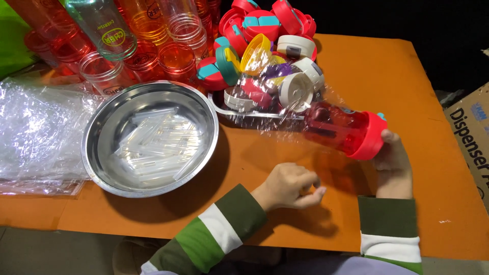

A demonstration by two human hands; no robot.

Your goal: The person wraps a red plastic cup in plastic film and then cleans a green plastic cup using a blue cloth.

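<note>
While the right hand (392, 165) holds a red bottle (338, 127) by its capped end, fingers clamped on the pink-red lid (371, 136), the bottle lies nearly level above the orange table (387, 71), its base pointing toward the middle of the table. A clear plastic sleeve (285, 119) is around the bottle (you can tell by the glare and creases over the red), and its loose end trails off past the base toward the pile of lids. The left hand (288, 186) sits just below and to the left of the bottle, fingers curled together with thumb against fingertips; whether it pinches an edge of the film I cannot tell. Both wrists come out of green and white striped sleeves (224, 224).

Left of the hands stands a round steel bowl (97, 137), holding a heap of clear short tubes (158, 142). Beyond the bowl, at the far left corner, open red and orange bottles (168, 51) stand crowded together, one clear greenish one (104, 28) among them. Beside those lies a pile of lids (265, 51) in red, teal, yellow and white, some resting on a shallow clear tray (219, 104). A stack of crinkled clear plastic bags (35, 132) lies at the left edge, touching the bowl. At the far right a cardboard box (471, 137) stands off the table.
</note>
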